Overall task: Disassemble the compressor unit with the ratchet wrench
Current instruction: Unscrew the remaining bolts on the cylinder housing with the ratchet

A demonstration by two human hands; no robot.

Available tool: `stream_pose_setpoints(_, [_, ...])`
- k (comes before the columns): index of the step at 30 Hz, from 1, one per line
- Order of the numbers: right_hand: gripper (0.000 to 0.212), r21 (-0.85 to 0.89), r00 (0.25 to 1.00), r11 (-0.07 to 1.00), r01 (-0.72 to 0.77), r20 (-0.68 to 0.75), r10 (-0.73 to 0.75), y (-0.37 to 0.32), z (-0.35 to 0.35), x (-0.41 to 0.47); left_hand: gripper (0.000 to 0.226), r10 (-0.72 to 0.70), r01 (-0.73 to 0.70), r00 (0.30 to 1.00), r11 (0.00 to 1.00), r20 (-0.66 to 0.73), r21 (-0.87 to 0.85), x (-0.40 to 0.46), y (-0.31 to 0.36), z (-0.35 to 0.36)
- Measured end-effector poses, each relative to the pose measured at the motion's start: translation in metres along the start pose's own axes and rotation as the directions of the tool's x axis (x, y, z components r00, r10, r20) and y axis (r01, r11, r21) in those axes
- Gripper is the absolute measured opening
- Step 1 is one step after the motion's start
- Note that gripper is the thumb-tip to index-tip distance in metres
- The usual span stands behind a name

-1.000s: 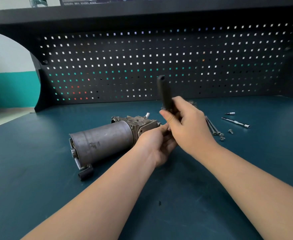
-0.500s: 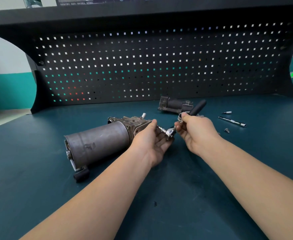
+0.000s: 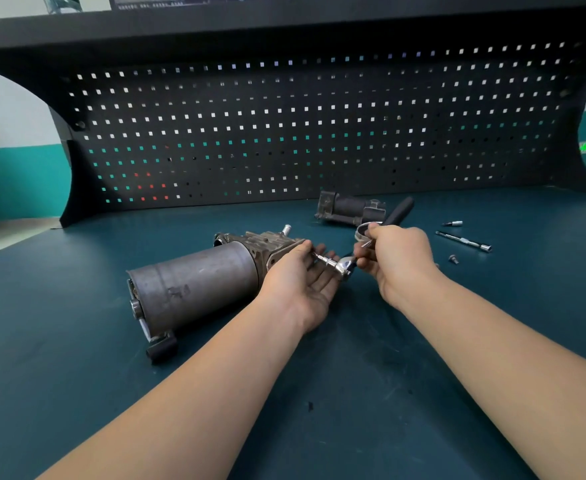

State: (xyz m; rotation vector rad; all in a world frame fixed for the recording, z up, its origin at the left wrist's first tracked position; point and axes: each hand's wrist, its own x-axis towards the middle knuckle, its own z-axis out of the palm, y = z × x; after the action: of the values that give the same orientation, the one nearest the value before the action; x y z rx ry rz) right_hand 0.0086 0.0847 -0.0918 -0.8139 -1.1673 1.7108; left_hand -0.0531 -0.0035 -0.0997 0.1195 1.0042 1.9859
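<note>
your right hand (image 3: pixel 397 261) grips the ratchet wrench (image 3: pixel 345 264), black handle toward the surface's far edge | your left hand (image 3: pixel 302 280) lies relaxed, palm up, under the wrench's bit, against the compressor unit (image 3: pixel 198 289) | compressor unit lies on its side mid-surface (image 3: pixel 76 393) | a removed part (image 3: pixel 350 209) lies near the far edge

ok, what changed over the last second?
The right hand swung the ratchet wrench down from upright to low, handle now pointing back right, head at the compressor unit end. The left hand opened, palm up beneath the head. Compressor, removed part and loose bits stayed put.
</note>
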Motion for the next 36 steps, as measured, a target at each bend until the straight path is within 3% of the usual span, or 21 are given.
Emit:
stream_pose_setpoints(7, [0.016, -0.047, 0.994, 0.999, -0.001, -0.112, -0.004, -0.005, -0.008, 0.009, 0.025, -0.034, 0.034, 0.999, 0.999, 0.006, 0.007, -0.002, 0.002, -0.001])
stream_pose_setpoints(14, [0.015, 0.191, 0.931, 0.980, 0.056, -0.364, 0.017, -0.025, -0.040, 0.035, 0.025, -0.075, 0.075, 0.997, 0.997, 0.002, 0.027, -0.006, 0.005, -0.002])
stream_pose_setpoints(17, [0.021, 0.023, 0.906, 0.988, 0.151, -0.403, -0.129, -0.023, -0.055, 0.046, 0.029, -0.080, 0.080, 0.997, 0.997, -0.002, -0.003, -0.007, 0.006, -0.002])
stream_pose_setpoints(21, [0.014, -0.320, 0.875, 0.890, 0.324, -0.255, -0.411, -0.026, -0.064, 0.052, 0.032, -0.091, 0.091, 0.996, 0.996, -0.004, -0.007, -0.008, 0.006, -0.002])
stream_pose_setpoints(25, [0.019, -0.434, 0.846, 0.801, 0.413, -0.141, -0.513, -0.037, -0.076, 0.054, 0.030, -0.102, 0.102, 0.995, 0.994, -0.009, -0.039, -0.008, 0.008, -0.003])
stream_pose_setpoints(31, [0.017, -0.707, 0.858, 0.571, 0.417, 0.098, -0.504, -0.042, -0.100, 0.076, 0.030, -0.109, 0.108, 0.994, 0.993, -0.016, -0.053, -0.005, 0.007, -0.001])
stream_pose_setpoints(36, [0.019, -0.713, 0.884, 0.578, 0.397, 0.129, -0.449, -0.029, -0.113, 0.096, 0.032, -0.110, 0.109, 0.994, 0.992, -0.014, -0.066, -0.003, 0.008, -0.002])
